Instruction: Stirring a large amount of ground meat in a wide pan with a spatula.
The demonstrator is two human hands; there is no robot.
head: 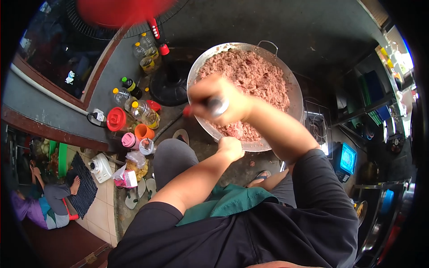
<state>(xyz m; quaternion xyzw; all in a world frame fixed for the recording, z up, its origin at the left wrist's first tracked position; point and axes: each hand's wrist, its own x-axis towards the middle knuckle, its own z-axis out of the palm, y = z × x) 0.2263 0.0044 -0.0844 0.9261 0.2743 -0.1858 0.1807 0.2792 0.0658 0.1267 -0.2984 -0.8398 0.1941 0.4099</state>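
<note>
Before me stands a large round metal wok (296, 100), heaped with pinkish-brown ground meat mixture (248, 73). My left hand (230, 149) is closed at the wok's near edge, on its rim or a handle there; which of the two is hidden under the fingers. Over the left part of the meat my right hand (218, 98) is raised and blurred by motion. It grips a tool with a rounded metal handle end (218, 106) that faces the camera. The tool's far end is hidden. A loop handle (269, 43) sticks out on the wok's far side.
A red standing fan (124, 10) looms at upper left above its black base (171, 83). Bottles (145, 114), an orange cup (144, 131) and a pink tumbler (130, 140) crowd the left. A gas stove (316, 125) lies right; another person (47, 207) sits lower left.
</note>
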